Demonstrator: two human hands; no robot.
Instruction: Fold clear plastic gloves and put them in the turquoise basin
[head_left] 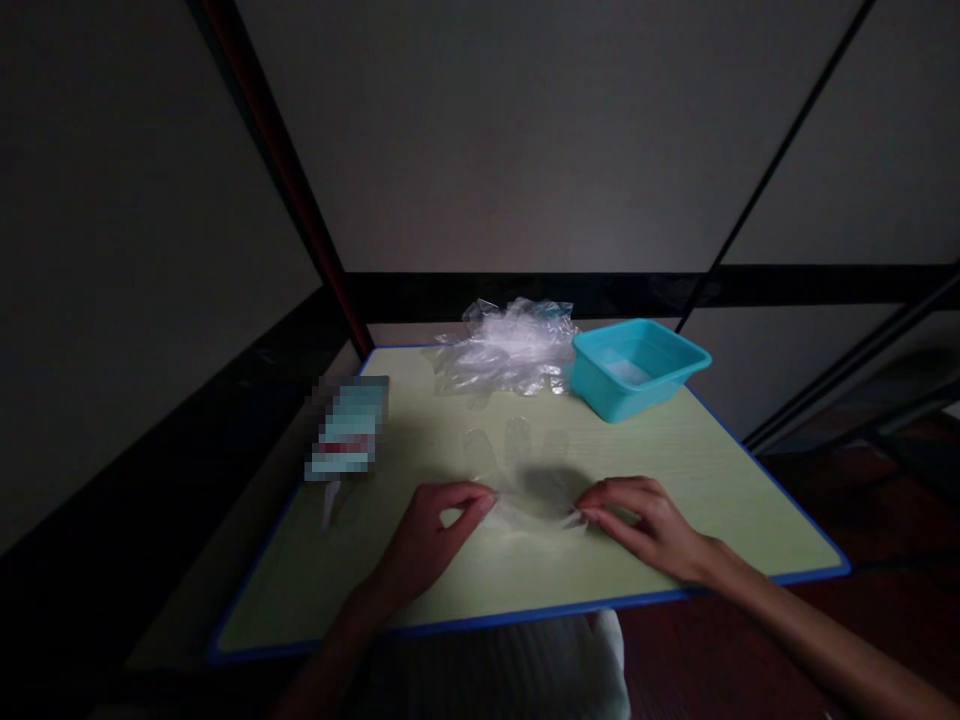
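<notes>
A thin, clear plastic glove point(525, 510) is stretched between my two hands above the near middle of the table, its finger parts pointing away from me. My left hand point(446, 520) pinches its left edge between thumb and fingertips. On the other side, my right hand point(637, 515) holds the right edge in a similar pinch. The plastic is faint, so its exact outline is hard to see.
Crumpled clear plastic point(510, 350) lies at the table's back. Right of it stands a turquoise basin point(622, 398) with something whitish inside. A blurred-out box point(349, 430) is at the left edge. The table point(720, 510) has a blue rim; walls rise behind.
</notes>
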